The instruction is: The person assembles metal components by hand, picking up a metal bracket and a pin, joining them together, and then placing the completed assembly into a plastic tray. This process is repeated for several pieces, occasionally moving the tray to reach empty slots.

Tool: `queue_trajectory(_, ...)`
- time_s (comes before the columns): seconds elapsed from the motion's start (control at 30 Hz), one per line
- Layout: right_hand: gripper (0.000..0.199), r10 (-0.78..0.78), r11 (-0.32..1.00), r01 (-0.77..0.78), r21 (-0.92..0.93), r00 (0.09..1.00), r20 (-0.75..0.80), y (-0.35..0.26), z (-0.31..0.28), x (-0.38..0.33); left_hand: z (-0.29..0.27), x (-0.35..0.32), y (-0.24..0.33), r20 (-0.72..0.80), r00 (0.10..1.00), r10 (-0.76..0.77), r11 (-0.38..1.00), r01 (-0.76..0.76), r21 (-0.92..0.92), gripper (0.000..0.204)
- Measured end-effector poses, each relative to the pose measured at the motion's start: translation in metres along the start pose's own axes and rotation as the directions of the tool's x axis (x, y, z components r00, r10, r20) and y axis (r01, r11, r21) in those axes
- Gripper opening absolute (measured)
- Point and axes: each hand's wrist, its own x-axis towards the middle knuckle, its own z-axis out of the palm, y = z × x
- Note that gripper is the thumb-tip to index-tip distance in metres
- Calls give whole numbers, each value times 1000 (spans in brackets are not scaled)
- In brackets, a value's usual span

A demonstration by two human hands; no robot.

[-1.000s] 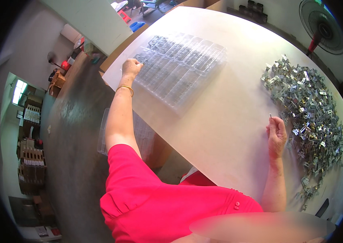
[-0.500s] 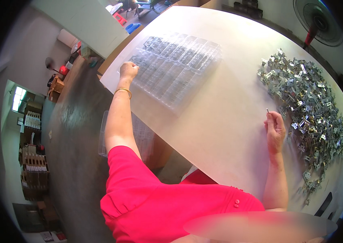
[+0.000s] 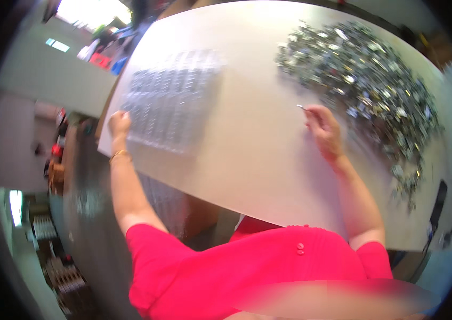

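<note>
My left hand [image 3: 120, 124] is closed at the left edge of a clear plastic tray [image 3: 164, 120], fingers gripping its rim as far as the blur shows. The tray lies flat on the pale table and has long rows of compartments; greyish contents show inside, too blurred to name. Over the table, in front of the metal pile, my right hand [image 3: 324, 133] pinches a small, thin metal piece [image 3: 300, 107] between thumb and fingertips. Its exact kind is too small to tell. A large heap of small bent metal brackets [image 3: 364, 69] spreads beyond and right of that hand.
The pale table [image 3: 247, 160] ends in a straight near edge before my body. Below its left side stands another clear plastic tray [image 3: 164, 200] by a brown carton [image 3: 202, 213]. Stacked boxes [image 3: 63, 274] stand far left. A dark strap-like thing [image 3: 438, 202] lies right.
The view has swung, shifting the whole scene. Relative to the table, the tray and my left hand sit nearer the left corner. My right hand has tilted leftward, still pinching the metal piece.
</note>
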Motion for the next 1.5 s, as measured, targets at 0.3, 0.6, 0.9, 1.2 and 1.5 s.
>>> queue_trajectory(0.3, 7, -172, 968, 181, -171, 983, 67, -9, -1, -3, -84, -15, 192, -71, 951, 302, 888, -308, -342, 17)
queue_trajectory(0.6, 2, -358, 881, 391, -265, 919, 166, -8, 1, -7, -97, -110, 418, -180, 736, 653, 451, -568, -688, 3)
queue_trajectory(0.9, 10, -228, 935, 274, -224, 950, 212, -7, 1, -5, -64, -147, 543, -292, 577, 763, 247, -677, -693, 7)
queue_trajectory(1.2, 12, -217, 922, 273, -275, 952, 217, -9, -6, -6, -56, -154, 580, -166, 543, 823, 318, -683, -658, 16)
queue_trajectory(1.5, 12, -239, 919, 290, -268, 948, 209, -9, -6, -7, -60, -151, 581, -157, 449, 880, 240, -705, -667, 7)
